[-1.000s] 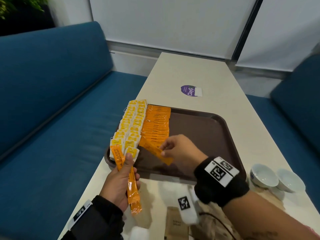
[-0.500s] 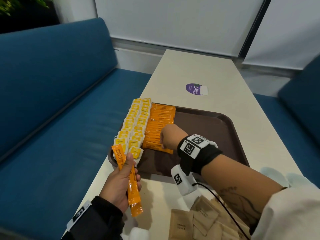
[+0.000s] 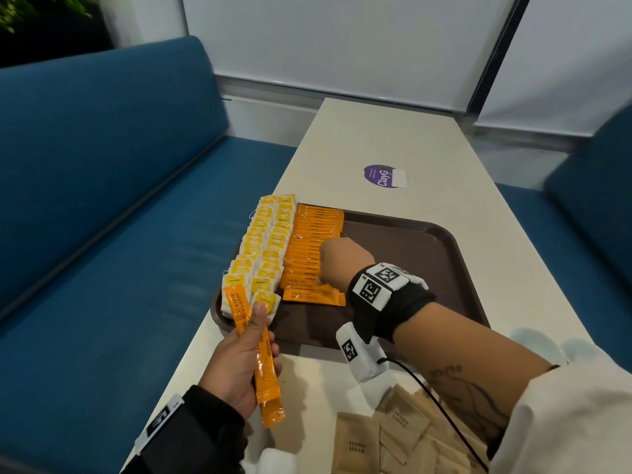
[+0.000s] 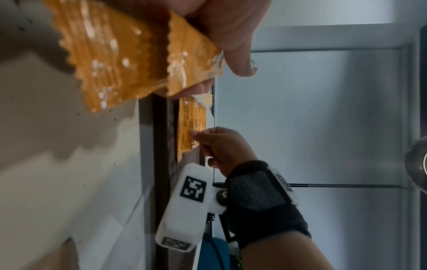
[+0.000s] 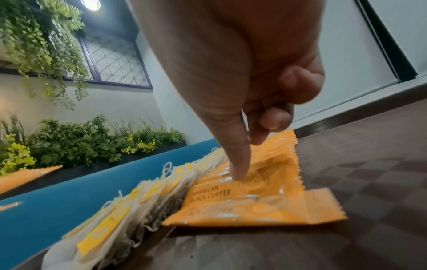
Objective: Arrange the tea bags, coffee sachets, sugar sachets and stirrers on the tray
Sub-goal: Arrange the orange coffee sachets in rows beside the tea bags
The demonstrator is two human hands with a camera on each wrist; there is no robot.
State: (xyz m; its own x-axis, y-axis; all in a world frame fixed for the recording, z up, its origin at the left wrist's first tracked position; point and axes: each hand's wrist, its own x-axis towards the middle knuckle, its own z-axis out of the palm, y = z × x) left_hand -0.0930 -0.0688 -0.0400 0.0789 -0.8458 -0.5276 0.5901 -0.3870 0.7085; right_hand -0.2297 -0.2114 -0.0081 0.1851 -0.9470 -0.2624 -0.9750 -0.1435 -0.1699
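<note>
On the brown tray (image 3: 403,265) the two rows of tea bags (image 3: 265,248) fill the left edge, and the row of coffee sachets (image 3: 313,241) beside them has grown by one since a second ago, when the right hand (image 3: 342,260) was carrying it in; now that hand's thumb presses down on the row, other fingers curled, nothing pinched. The left hand (image 3: 239,364) still grips two spare sachets (image 3: 265,367), so coffee isn't finished, while the sugar sachets (image 3: 393,436) wait on the table
</note>
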